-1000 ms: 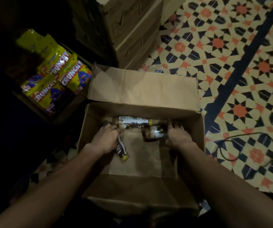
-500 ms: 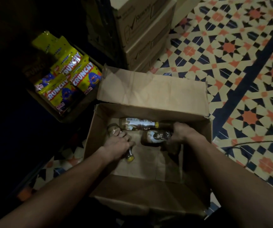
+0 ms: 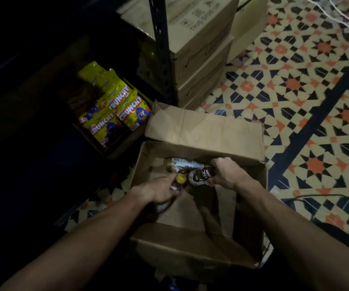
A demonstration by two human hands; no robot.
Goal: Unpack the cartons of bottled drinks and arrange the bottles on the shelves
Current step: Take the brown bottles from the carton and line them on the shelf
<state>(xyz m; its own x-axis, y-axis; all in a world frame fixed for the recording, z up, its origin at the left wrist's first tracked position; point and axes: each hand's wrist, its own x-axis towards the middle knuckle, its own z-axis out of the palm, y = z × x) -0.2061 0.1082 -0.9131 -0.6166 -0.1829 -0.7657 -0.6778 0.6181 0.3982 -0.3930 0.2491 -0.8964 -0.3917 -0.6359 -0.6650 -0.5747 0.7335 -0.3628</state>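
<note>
An open brown carton point(image 3: 203, 131) stands on the floor below me, its flaps folded out. Inside it my left hand point(image 3: 159, 191) grips a small bottle with a yellow cap point(image 3: 180, 179), the cap pointing up and away from me. My right hand point(image 3: 227, 172) holds a second brown bottle with a dark label point(image 3: 201, 174), lifted above the carton's floor. A third bottle point(image 3: 180, 163) lies on its side against the carton's far wall, partly hidden behind the other two.
A low box of yellow Crunchy snack bags point(image 3: 114, 110) sits to the left. A dark shelf upright point(image 3: 161, 49) stands behind the carton beside stacked sealed cartons point(image 3: 201, 55). A black cable point(image 3: 316, 198) loops over the patterned tile floor at right.
Both hands have lifted their bottles off the carton's floor. The left bottle has turned cap-up and the right bottle has risen toward the middle. The view has shifted slightly.
</note>
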